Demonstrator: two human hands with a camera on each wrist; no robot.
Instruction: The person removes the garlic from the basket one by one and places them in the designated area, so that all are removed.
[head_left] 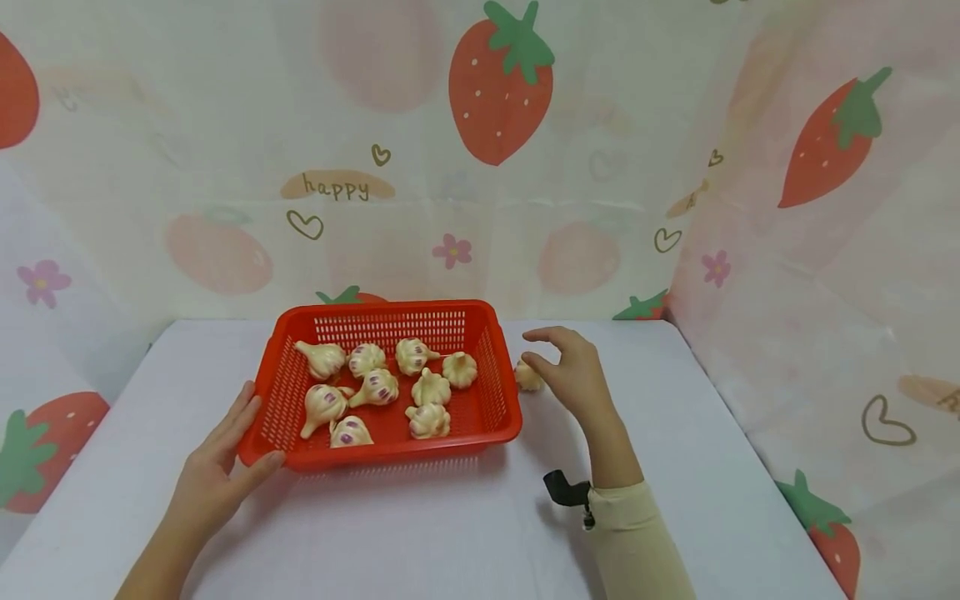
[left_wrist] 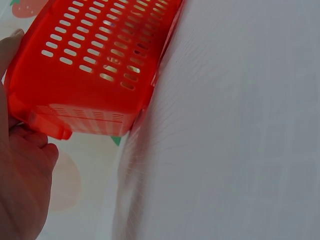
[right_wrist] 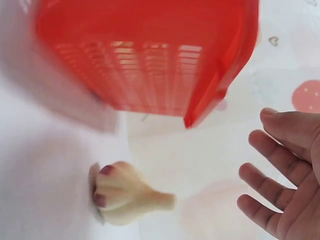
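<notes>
A red plastic basket (head_left: 390,450) with slotted walls holds several garlic bulbs (head_left: 375,387), cream with some purple marks. At its left front corner my left hand (head_left: 217,467) grips the rim, thumb along the front and fingers on the left side. The left wrist view shows the fingers (left_wrist: 35,145) bent under the basket's rim (left_wrist: 50,125). To the right of the basket, one garlic bulb (right_wrist: 125,195) lies on the table, partly hidden in the head view. My right hand (head_left: 573,375) is beside that bulb, fingers spread and apart from it, holding nothing.
A white cloth covers the table (head_left: 420,533). Behind and at the sides hang pale curtains (head_left: 480,225) printed with strawberries, hearts and flowers. A black wrist mount (head_left: 566,489) sticks out from the right sleeve (head_left: 633,533).
</notes>
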